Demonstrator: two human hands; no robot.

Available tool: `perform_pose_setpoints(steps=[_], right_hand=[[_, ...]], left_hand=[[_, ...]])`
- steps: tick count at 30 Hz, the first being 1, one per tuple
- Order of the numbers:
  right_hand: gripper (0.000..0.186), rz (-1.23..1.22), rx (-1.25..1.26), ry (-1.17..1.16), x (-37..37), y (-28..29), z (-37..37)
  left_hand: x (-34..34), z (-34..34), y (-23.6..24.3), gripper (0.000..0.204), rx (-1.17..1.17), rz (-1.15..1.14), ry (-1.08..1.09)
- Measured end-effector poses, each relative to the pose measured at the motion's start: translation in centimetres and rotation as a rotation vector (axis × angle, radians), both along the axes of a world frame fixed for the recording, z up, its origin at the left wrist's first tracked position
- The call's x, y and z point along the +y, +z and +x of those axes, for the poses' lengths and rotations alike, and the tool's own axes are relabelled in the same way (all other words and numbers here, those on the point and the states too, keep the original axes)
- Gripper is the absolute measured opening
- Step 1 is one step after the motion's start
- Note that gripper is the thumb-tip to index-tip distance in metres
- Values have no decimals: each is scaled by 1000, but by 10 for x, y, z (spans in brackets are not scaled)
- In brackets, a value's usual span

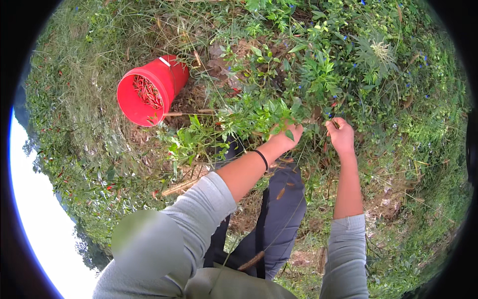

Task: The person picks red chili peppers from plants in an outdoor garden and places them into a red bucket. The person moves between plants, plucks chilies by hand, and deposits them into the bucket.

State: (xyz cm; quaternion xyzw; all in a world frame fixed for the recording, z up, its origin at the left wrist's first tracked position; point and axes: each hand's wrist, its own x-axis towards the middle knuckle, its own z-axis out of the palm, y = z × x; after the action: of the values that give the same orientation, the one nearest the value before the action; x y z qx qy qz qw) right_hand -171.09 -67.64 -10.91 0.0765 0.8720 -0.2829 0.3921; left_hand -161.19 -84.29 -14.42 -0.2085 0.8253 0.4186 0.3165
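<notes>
My left hand (288, 134) is among the leaves of a green chili plant (271, 112), its fingers curled and partly covered by foliage. What they hold is hidden. To its right, my right hand (341, 136) is closed in a pinch at the plant's right side, on something too small to make out. Just above that hand hangs a red chili pepper (333, 104). A red bucket (172, 79) lies tilted on its side at the upper left, its mouth facing left and down. Inside it is a heap of red chili peppers (147, 93).
Dense weeds (373, 84) with small blue flowers grow at the upper right. Dry grass (99, 50) surrounds the bucket, and more plants bearing red chilies (108, 188) stand at the left. My legs (281, 214) in dark trousers are below my hands. Bare soil (388, 204) shows at the right.
</notes>
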Motion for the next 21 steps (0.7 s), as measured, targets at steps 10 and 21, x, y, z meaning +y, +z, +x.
perform_pose_setpoints(steps=[10, 21], right_hand=[[8, -1039, -591, -587, -115, 89, -29], [21, -310, -289, 308, -317, -53, 11]], left_hand=[[-148, 82, 112, 70, -282, -225, 157], [-77, 131, 108, 59, -3, 224, 258]])
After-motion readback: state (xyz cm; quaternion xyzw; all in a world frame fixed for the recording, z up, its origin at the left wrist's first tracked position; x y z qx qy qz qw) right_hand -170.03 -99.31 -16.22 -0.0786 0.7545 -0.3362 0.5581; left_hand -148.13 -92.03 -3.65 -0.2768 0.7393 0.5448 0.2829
